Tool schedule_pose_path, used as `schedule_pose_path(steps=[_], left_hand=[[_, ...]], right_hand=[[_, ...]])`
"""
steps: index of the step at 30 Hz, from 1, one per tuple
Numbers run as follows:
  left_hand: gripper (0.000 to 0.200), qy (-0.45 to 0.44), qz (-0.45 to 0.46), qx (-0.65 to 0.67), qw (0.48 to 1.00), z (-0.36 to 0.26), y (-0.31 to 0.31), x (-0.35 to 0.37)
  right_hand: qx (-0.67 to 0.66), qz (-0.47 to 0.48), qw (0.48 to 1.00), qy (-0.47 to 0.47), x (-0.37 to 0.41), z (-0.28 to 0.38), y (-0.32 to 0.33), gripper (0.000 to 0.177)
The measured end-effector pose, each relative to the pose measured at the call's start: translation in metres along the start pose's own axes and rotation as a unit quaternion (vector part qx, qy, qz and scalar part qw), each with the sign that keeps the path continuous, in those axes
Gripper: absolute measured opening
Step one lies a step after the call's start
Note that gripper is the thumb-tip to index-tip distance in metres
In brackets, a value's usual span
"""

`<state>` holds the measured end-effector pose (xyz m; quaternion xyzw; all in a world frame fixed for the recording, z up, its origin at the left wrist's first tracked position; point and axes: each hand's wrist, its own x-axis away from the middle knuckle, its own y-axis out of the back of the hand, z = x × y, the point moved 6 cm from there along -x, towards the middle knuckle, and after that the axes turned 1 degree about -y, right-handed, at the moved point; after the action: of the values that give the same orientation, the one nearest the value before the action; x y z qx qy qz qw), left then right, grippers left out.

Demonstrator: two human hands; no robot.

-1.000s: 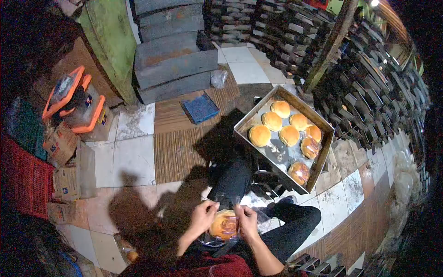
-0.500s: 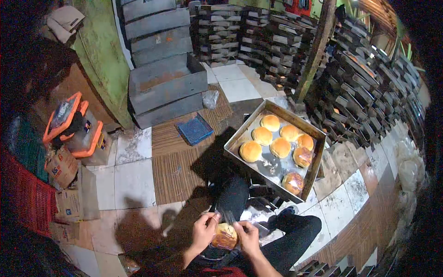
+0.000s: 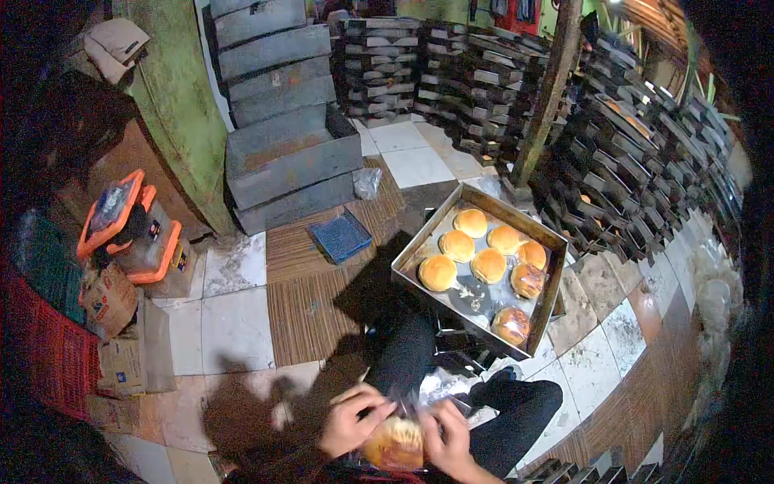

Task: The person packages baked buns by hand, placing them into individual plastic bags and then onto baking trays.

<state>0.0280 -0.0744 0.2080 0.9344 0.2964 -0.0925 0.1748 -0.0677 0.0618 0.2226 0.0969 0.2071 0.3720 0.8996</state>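
A round golden-brown bun (image 3: 393,445) sits low over my lap inside a clear plastic bag (image 3: 409,398). My left hand (image 3: 353,421) pinches the bag's open end on one side, just above the bun. On the other side, my right hand (image 3: 448,440) grips the bag with fingers closed, slightly blurred by motion. Ahead and to the right, a square metal tray (image 3: 516,216) holds several buns (image 3: 488,265). Two or so near its right side, including the front bun (image 3: 512,325), have a shiny plastic wrapping.
Clear plastic bags (image 3: 443,385) lie between my knees and the tray. A blue basket tray (image 3: 342,235) rests on the floor. Grey metal bins (image 3: 294,173) are stacked behind it. Dark stacked trays (image 3: 645,177) line the right. Orange-lidded boxes (image 3: 153,250) and a red crate (image 3: 48,347) stand left.
Both hands and the bagged bun have come lower and nearer to my body. The fingers have shifted on the bag's end. The tray's buns stay in place.
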Motion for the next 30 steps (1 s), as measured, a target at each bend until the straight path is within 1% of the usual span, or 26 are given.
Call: schedule_pose_path(steps=[1, 2, 3, 4, 5, 7, 8, 9, 10, 11, 13, 15, 16, 17, 18, 19, 20, 21, 22, 23, 24, 25, 26, 27, 29, 30], left_hand=[[0.002, 0.019, 0.026, -0.040, 0.999, 0.006, -0.007, -0.008], [0.003, -0.010, -0.001, -0.051, 0.999, 0.020, -0.009, -0.017], [0.004, -0.004, -0.048, -0.033, 0.998, 0.039, -0.003, -0.024], [0.008, 0.088, -0.126, 0.069, 0.986, 0.049, 0.007, -0.026], [0.011, 0.178, -0.201, 0.164, 0.949, 0.061, 0.015, -0.023], [0.018, 0.199, -0.234, 0.131, 0.942, 0.095, 0.002, 0.010], [0.019, 0.171, -0.233, 0.111, 0.951, 0.135, -0.003, 0.037], [0.019, 0.180, -0.227, 0.115, 0.950, 0.134, -0.009, 0.055], [0.020, 0.288, -0.223, 0.146, 0.920, 0.137, -0.016, 0.075], [0.022, 0.392, -0.216, 0.172, 0.878, 0.138, -0.021, 0.092], [0.023, 0.416, -0.214, 0.197, 0.861, 0.128, -0.022, 0.105], [0.026, 0.431, -0.215, 0.223, 0.847, 0.113, -0.020, 0.102], [0.028, 0.466, -0.208, 0.298, 0.807, 0.104, -0.022, 0.091], [0.033, 0.499, -0.199, 0.369, 0.759, 0.091, -0.024, 0.078], [0.038, 0.464, -0.199, 0.395, 0.767, 0.064, -0.016, 0.058], [0.035, 0.407, -0.248, 0.408, 0.779, 0.055, -0.006, 0.047], [0.036, 0.353, -0.273, 0.386, 0.808, 0.054, 0.003, 0.043], [0.036, 0.299, -0.296, 0.362, 0.831, 0.053, 0.013, 0.042], [0.036, 0.282, -0.289, 0.350, 0.845, 0.054, 0.017, 0.044], [0.036, 0.286, -0.287, 0.349, 0.845, 0.057, 0.016, 0.049], [0.032, 0.313, -0.277, 0.402, 0.814, 0.064, 0.010, 0.055], [0.029, 0.337, -0.268, 0.455, 0.780, 0.071, 0.004, 0.060], [0.033, 0.314, -0.266, 0.461, 0.786, 0.078, 0.001, 0.066], [0.033, 0.315, -0.267, 0.464, 0.784, 0.078, -0.001, 0.067], [0.033, 0.337, -0.173, 0.465, 0.800, 0.075, -0.011, 0.065], [0.038, 0.400, -0.119, 0.533, 0.736, 0.090, -0.021, 0.070]], right_hand=[[0.050, 0.041, 0.998, -0.018, -0.009, -0.004, -0.006, 0.010], [0.048, 0.071, 0.995, -0.052, -0.018, -0.020, -0.011, 0.010], [0.005, 0.014, 0.996, -0.092, -0.025, -0.047, -0.012, 0.013], [0.049, -0.091, 0.991, -0.080, -0.034, -0.060, 0.002, 0.018], [0.037, -0.078, 0.982, -0.167, -0.041, -0.074, 0.006, 0.025], [-0.068, -0.089, 0.959, -0.262, -0.003, -0.106, -0.011, 0.032], [-0.069, -0.061, 0.934, -0.344, 0.018, -0.116, -0.018, 0.034], [-0.069, -0.032, 0.905, -0.419, 0.038, -0.125, -0.023, 0.035], [-0.034, -0.026, 0.921, -0.386, 0.067, -0.152, -0.032, 0.034], [0.083, -0.058, 0.957, -0.272, 0.072, -0.130, -0.024, 0.021], [0.165, -0.164, 0.967, -0.099, 0.068, -0.072, -0.015, 0.026], [0.338, 0.027, 0.940, 0.048, 0.037, -0.009, -0.033, 0.042], [0.331, 0.071, 0.937, 0.085, 0.035, -0.020, -0.046, 0.053], [0.474, 0.146, 0.861, 0.117, 0.027, -0.053, -0.058, 0.056], [0.282, 0.161, 0.946, -0.006, -0.004, -0.062, -0.046, 0.055], [0.263, 0.128, 0.956, -0.022, -0.033, -0.055, -0.027, 0.055], [0.219, 0.095, 0.969, 0.061, -0.061, -0.046, -0.007, 0.058], [0.192, 0.120, 0.973, 0.030, -0.089, -0.038, 0.013, 0.059], [0.189, 0.092, 0.977, 0.048, -0.116, -0.017, 0.036, 0.057], [0.330, 0.035, 0.942, 0.045, -0.135, -0.008, 0.061, 0.053], [0.422, -0.125, 0.885, 0.153, -0.146, 0.008, 0.085, 0.055], [0.405, -0.197, 0.872, 0.190, -0.141, 0.020, 0.104, 0.057], [0.389, -0.242, 0.874, 0.160, -0.136, 0.031, 0.115, 0.053], [0.300, -0.276, 0.904, 0.130, -0.125, 0.025, 0.122, 0.043], [0.091, -0.223, 0.967, -0.086, -0.085, -0.026, 0.108, 0.036], [0.127, -0.128, 0.978, -0.109, -0.065, -0.053, 0.086, 0.038]])
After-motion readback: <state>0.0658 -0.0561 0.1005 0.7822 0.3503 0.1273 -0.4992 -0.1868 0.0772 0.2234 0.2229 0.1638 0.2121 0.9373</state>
